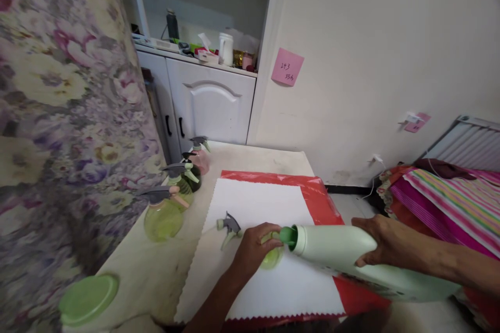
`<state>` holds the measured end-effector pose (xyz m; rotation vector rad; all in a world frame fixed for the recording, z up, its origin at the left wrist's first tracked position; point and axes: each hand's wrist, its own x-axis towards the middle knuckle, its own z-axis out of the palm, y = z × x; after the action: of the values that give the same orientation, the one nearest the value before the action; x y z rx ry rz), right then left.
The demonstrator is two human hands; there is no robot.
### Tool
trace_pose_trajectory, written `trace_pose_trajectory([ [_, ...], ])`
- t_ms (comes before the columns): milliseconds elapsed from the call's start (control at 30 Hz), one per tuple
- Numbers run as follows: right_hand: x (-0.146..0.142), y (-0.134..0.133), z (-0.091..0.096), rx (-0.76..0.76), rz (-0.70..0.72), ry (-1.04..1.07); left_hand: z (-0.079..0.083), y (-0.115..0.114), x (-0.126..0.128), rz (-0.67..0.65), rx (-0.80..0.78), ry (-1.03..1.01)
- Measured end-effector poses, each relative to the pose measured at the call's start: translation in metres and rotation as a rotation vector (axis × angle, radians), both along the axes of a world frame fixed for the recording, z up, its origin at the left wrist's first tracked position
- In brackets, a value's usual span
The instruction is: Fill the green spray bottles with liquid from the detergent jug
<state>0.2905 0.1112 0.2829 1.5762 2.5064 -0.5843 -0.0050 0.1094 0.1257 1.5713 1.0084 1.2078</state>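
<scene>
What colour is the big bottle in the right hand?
The bottle is pale green, best seen in the head view.

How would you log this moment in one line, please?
left hand: holding small bottle | right hand: holding large bottle, tipped, mouth toward small bottle | spray head: lying on white sheet

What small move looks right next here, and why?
Probably tip the pale green jug slightly further with the right hand: its green spout sits close to the yellow-green bottle that the left hand holds, and a detached spray head lies on the white sheet.
</scene>
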Motion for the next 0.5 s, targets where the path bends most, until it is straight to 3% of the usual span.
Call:
trace_pose_trajectory([
  [500,-0.005,-0.0017,0.0075,0.012,0.007,-0.053,-0.001,0.0003,0.0008,0.004,-0.006,-0.017],
])
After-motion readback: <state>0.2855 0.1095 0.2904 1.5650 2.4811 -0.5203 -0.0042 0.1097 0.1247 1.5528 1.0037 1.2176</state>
